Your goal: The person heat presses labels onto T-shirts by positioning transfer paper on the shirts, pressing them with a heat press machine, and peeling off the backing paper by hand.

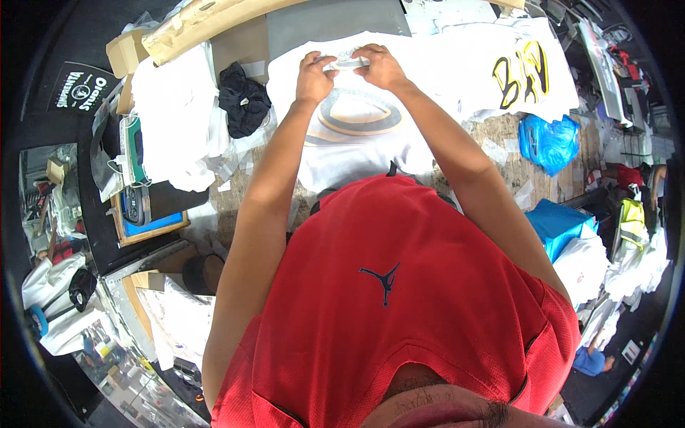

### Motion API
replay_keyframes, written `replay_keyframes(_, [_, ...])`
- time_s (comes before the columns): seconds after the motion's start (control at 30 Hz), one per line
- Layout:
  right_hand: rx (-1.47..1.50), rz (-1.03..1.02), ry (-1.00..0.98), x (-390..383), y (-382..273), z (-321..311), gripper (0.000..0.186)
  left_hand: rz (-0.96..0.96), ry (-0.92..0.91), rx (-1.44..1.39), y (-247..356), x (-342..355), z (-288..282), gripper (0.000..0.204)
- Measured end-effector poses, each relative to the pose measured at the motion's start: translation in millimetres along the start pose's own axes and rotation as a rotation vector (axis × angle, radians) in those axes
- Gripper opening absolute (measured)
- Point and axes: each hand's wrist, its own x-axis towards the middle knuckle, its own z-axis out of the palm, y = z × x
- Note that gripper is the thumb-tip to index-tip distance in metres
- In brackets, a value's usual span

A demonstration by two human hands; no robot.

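Past red top (335,342), pinches edge of white cloth (353,82) in left hand (315,76) and right hand (382,68), with grey print (364,128) just below fingers (374,48), likely straightening, needing gentle pulls.

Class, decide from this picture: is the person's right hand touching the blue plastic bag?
No, the right hand is on the white shirt, and the blue plastic bag lies apart, farther right.

A crumpled black cloth (245,100) lies on a worn surface (232,203), a heap of white fabric (175,107) just to its left, a long cardboard strip (207,27) above, and a blue plastic bag (549,143) well to the cloth's right.
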Motion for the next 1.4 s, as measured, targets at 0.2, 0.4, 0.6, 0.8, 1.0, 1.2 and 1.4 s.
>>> replay_keyframes(0.2, [0.037, 0.017, 0.012, -2.7, 3.9, 4.9, 0.032, -0.04, 0.043, -0.043, 8.6, 0.6, 1.8, 0.025])
replay_keyframes(0.4, [0.038, 0.02, 0.002, -1.8, 8.4, 9.3, 0.029, -0.032, 0.036, 0.039, 11.3, -1.1, 3.5, 0.024])
replay_keyframes(0.6, [0.006, 0.074, -0.026, -3.4, 4.0, 10.6, 0.026, -0.028, 0.037, 0.063, 10.7, -1.4, 5.0, 0.018])
replay_keyframes(0.8, [-0.028, 0.107, -0.062, -3.8, -2.4, 6.8, 0.025, 0.028, 0.062, 0.123, 19.4, -1.3, 6.8, 0.021])
replay_keyframes(1.0, [-0.037, 0.063, -0.063, -3.0, -3.4, 0.2, 0.027, -0.01, 0.008, 0.116, 28.7, 4.2, 5.9, 0.03])
replay_keyframes(1.2, [-0.054, -0.013, -0.09, -14.1, -10.2, -25.1, 0.037, -0.02, -0.043, 0.14, 26.3, 9.3, 10.1, 0.032])
replay_keyframes(1.4, [0.351, -0.378, -1.103, -6.9, -146.3, -282.1, 0.031, -0.045, -0.044, 0.165, 20.2, 4.5, -7.2, 0.032])
